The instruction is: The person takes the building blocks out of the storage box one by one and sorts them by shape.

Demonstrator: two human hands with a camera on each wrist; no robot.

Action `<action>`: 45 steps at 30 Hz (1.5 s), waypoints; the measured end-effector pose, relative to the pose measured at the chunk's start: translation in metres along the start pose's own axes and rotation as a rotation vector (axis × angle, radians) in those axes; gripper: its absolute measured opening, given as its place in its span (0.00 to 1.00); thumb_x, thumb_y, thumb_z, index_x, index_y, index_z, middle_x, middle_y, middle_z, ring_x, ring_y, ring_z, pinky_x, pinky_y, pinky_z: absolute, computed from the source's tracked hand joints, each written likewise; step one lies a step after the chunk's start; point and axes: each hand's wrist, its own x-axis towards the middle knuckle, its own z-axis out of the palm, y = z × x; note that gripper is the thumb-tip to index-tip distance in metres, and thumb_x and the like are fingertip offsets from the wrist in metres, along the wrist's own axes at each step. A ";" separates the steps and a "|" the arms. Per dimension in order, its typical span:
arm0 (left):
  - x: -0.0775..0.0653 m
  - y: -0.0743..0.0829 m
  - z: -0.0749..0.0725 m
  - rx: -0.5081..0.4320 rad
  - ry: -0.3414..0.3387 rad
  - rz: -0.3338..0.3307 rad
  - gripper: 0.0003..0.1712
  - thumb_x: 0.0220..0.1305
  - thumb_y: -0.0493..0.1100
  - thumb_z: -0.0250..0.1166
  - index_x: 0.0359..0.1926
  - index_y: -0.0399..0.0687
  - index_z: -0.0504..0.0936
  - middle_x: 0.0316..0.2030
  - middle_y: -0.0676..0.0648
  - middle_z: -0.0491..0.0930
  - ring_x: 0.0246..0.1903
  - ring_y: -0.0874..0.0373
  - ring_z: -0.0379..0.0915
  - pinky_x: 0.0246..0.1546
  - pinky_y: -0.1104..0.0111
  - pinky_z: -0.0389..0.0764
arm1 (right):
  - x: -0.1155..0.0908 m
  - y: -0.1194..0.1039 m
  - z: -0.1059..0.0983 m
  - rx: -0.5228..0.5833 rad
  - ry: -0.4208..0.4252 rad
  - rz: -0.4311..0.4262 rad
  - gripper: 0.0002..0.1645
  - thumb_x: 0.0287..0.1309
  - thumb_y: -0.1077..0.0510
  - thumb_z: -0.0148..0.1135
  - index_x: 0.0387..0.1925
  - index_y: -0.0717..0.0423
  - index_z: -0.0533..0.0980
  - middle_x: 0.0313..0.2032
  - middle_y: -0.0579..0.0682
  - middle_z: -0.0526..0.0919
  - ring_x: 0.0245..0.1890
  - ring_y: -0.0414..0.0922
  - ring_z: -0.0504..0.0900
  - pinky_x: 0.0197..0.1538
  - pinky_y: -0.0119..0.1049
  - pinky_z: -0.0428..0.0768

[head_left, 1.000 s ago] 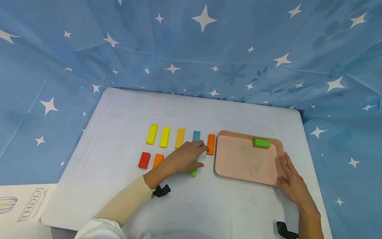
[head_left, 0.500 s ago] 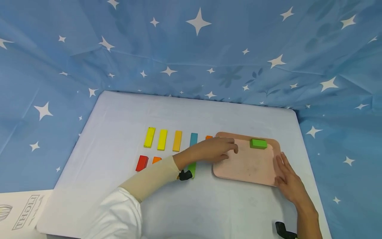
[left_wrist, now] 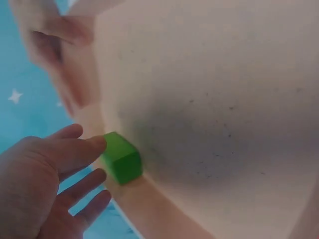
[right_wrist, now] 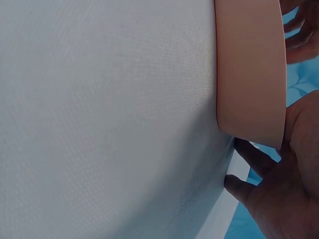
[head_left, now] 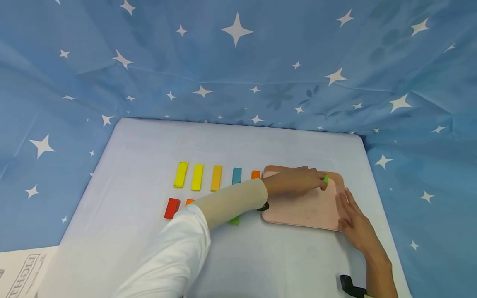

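Note:
My left hand (head_left: 296, 181) reaches over the pink tray (head_left: 309, 217) to a green block (left_wrist: 123, 162) at the tray's far right. In the left wrist view its fingers are spread, with a fingertip at the block's edge; no curled grip on the block shows. The head view leaves just a sliver of this block visible past the fingers. At the tray's right side lies my right hand (head_left: 359, 227), its fingers fairly straight along the outer wall (right_wrist: 251, 69).
Left of the tray stand yellow (head_left: 180, 174), amber (head_left: 216, 178), blue (head_left: 236, 175) and orange blocks (head_left: 255, 174). A red block (head_left: 172, 208) lies nearer, beside an orange block (head_left: 190, 202). The left sleeve partly covers another green block (head_left: 234, 220). Starry blue cloth (head_left: 238, 62) hangs behind the table.
My left hand has moved right from above the loose blocks, across the tray to the green block inside. The right hand stays at the tray's side. The head view has shifted slightly.

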 end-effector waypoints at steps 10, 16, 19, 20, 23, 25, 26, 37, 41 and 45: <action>0.028 -0.002 0.007 0.565 0.087 0.128 0.24 0.86 0.51 0.42 0.75 0.67 0.69 0.78 0.56 0.61 0.72 0.60 0.61 0.72 0.65 0.65 | 0.004 -0.003 0.001 0.001 -0.001 -0.036 0.50 0.64 0.71 0.56 0.83 0.53 0.49 0.84 0.53 0.41 0.75 0.75 0.56 0.59 0.80 0.65; 0.028 0.000 0.009 0.695 0.089 0.116 0.25 0.85 0.45 0.45 0.76 0.68 0.67 0.77 0.57 0.62 0.72 0.60 0.59 0.70 0.66 0.66 | 0.007 -0.002 -0.001 0.001 0.000 -0.036 0.50 0.64 0.71 0.56 0.83 0.52 0.49 0.84 0.52 0.41 0.76 0.74 0.54 0.61 0.79 0.63; 0.029 0.002 0.011 0.717 0.100 0.115 0.24 0.85 0.45 0.46 0.75 0.66 0.68 0.75 0.57 0.64 0.70 0.60 0.61 0.69 0.67 0.67 | 0.006 -0.001 0.000 -0.004 -0.004 -0.030 0.50 0.64 0.71 0.55 0.83 0.52 0.48 0.84 0.51 0.41 0.76 0.74 0.54 0.61 0.79 0.64; 0.028 0.002 0.012 0.721 0.104 0.116 0.24 0.85 0.45 0.46 0.75 0.66 0.70 0.73 0.57 0.66 0.70 0.60 0.62 0.68 0.68 0.67 | 0.006 -0.001 0.000 -0.004 -0.005 -0.028 0.50 0.64 0.71 0.55 0.83 0.52 0.48 0.84 0.52 0.41 0.76 0.74 0.54 0.61 0.79 0.64; 0.028 0.004 0.014 0.759 0.111 0.120 0.23 0.85 0.45 0.46 0.74 0.65 0.71 0.71 0.56 0.67 0.68 0.60 0.64 0.67 0.68 0.68 | 0.005 -0.001 0.001 0.000 -0.006 -0.025 0.50 0.65 0.71 0.55 0.83 0.52 0.48 0.84 0.52 0.41 0.76 0.74 0.55 0.60 0.79 0.64; 0.027 0.005 0.015 0.778 0.115 0.118 0.23 0.85 0.45 0.46 0.74 0.65 0.71 0.70 0.56 0.67 0.67 0.61 0.64 0.68 0.68 0.68 | 0.004 -0.001 0.001 0.007 -0.006 -0.023 0.50 0.64 0.71 0.55 0.83 0.52 0.49 0.84 0.52 0.41 0.76 0.75 0.55 0.60 0.80 0.63; 0.026 0.005 0.015 0.783 0.115 0.116 0.23 0.85 0.45 0.46 0.73 0.66 0.72 0.70 0.56 0.68 0.67 0.61 0.65 0.68 0.68 0.68 | 0.003 -0.001 0.001 0.008 -0.006 -0.022 0.50 0.64 0.71 0.55 0.83 0.52 0.49 0.84 0.52 0.41 0.76 0.74 0.54 0.61 0.80 0.63; 0.025 0.008 0.014 0.514 0.029 0.113 0.23 0.79 0.42 0.56 0.71 0.58 0.75 0.69 0.52 0.66 0.66 0.62 0.67 0.68 0.74 0.68 | 0.003 0.001 0.001 -0.006 0.003 -0.029 0.50 0.64 0.71 0.55 0.83 0.52 0.48 0.84 0.53 0.41 0.76 0.74 0.54 0.60 0.80 0.64; 0.021 0.008 0.012 0.422 0.046 0.136 0.27 0.73 0.42 0.63 0.71 0.57 0.76 0.63 0.51 0.69 0.56 0.65 0.70 0.58 0.78 0.72 | 0.001 0.001 0.000 -0.016 0.001 -0.027 0.50 0.64 0.71 0.56 0.83 0.53 0.48 0.84 0.52 0.41 0.75 0.75 0.56 0.60 0.79 0.65; 0.010 0.008 0.008 0.337 0.063 0.150 0.32 0.67 0.41 0.68 0.71 0.54 0.76 0.58 0.51 0.69 0.46 0.65 0.66 0.47 0.79 0.71 | 0.000 0.002 -0.002 -0.020 -0.005 -0.018 0.51 0.64 0.71 0.56 0.83 0.53 0.48 0.84 0.52 0.40 0.76 0.74 0.54 0.61 0.79 0.64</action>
